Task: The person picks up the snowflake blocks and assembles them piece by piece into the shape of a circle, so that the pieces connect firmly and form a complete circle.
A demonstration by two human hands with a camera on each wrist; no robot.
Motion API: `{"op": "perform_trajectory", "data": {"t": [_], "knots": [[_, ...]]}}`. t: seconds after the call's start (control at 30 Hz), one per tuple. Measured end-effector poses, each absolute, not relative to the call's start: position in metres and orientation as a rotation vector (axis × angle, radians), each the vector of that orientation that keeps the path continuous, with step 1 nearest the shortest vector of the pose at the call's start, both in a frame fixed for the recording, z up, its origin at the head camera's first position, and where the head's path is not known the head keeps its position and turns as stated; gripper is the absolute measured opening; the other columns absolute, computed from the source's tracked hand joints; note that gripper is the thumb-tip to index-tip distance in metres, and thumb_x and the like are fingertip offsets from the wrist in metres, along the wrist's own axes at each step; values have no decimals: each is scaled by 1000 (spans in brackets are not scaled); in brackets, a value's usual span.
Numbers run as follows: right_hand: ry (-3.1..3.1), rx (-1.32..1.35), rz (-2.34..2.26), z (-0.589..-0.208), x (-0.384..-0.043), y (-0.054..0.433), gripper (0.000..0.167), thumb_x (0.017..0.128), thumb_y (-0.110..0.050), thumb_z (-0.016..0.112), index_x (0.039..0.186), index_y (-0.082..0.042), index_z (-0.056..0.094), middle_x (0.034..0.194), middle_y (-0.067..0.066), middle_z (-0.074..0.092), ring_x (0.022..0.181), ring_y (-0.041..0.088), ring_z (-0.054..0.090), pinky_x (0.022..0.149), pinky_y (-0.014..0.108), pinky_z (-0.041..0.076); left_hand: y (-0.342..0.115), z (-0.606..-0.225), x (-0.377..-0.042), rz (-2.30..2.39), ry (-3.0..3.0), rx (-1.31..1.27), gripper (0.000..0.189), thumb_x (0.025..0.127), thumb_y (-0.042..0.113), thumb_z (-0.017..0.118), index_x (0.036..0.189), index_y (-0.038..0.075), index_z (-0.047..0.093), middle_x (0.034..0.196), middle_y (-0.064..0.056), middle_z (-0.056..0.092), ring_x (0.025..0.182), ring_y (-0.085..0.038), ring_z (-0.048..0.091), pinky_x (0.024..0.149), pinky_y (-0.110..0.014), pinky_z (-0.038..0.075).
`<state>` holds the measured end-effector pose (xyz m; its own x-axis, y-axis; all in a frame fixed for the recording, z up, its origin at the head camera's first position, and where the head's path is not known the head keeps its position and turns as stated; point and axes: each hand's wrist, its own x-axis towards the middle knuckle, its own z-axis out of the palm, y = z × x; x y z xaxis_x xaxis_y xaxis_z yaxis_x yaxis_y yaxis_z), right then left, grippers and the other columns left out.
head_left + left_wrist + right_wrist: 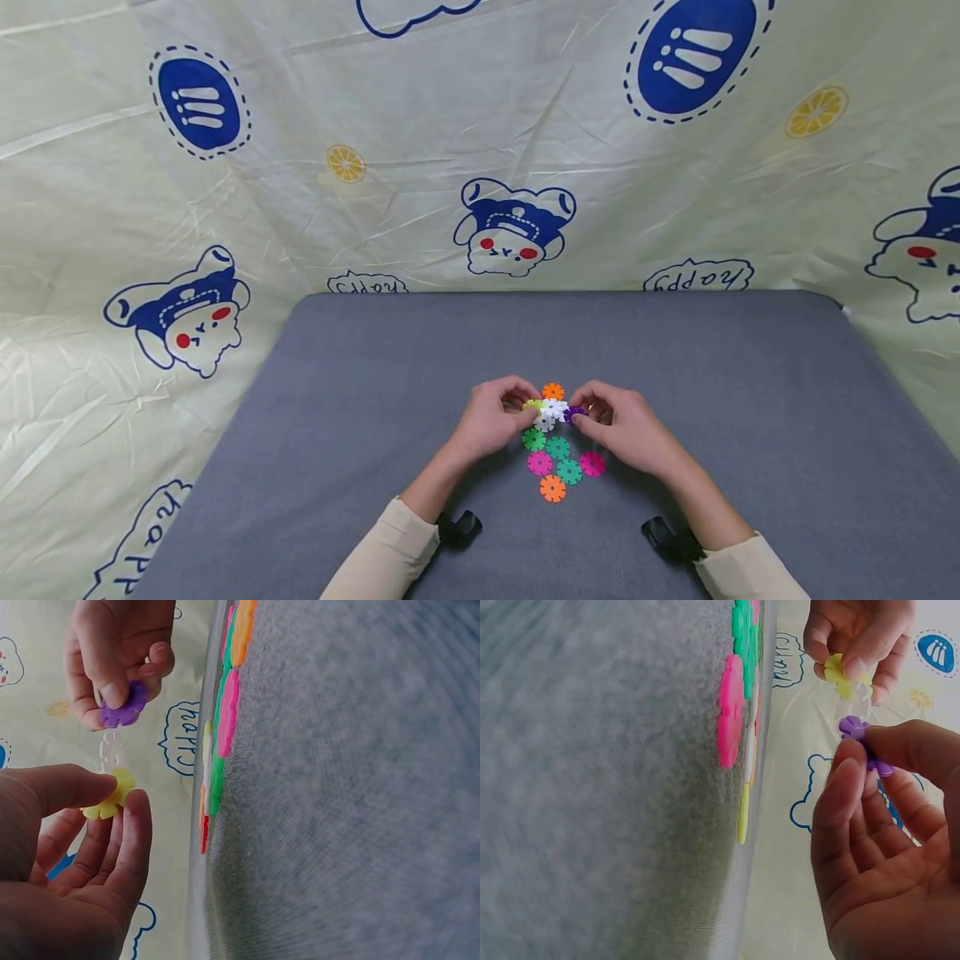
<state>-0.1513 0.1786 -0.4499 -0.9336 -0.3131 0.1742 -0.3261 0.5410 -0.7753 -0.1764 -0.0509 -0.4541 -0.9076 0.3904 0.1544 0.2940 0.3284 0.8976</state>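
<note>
In the head view my left hand and right hand face each other above the grey table. The left thumb and fingers pinch a yellow notched plastic disc. My right thumb and fingers pinch a purple notched disc. Between them is a whitish, see-through disc, which appears to link the yellow and purple ones. How deeply their slots mesh is too small to tell. Fingers hide part of both coloured discs.
Loose notched discs lie on the grey table below and around the hands: a green one, teal ones, pink ones and orange ones. A printed cloth hangs behind the table's far edge.
</note>
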Motion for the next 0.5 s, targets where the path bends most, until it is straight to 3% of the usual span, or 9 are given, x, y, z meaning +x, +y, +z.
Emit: {"op": "perform_trajectory", "data": {"t": [0.5], "knots": [[-2658,586,1378,-449,-149,174,17,86,-8,73,99,-17,66,81,-5,60,69,15,54,57,27,49,-47,-458,-176,1677,2512,722,12,83,5,73,94,11,69,86,4,65,77,-8,62,70,-23,54]]}}
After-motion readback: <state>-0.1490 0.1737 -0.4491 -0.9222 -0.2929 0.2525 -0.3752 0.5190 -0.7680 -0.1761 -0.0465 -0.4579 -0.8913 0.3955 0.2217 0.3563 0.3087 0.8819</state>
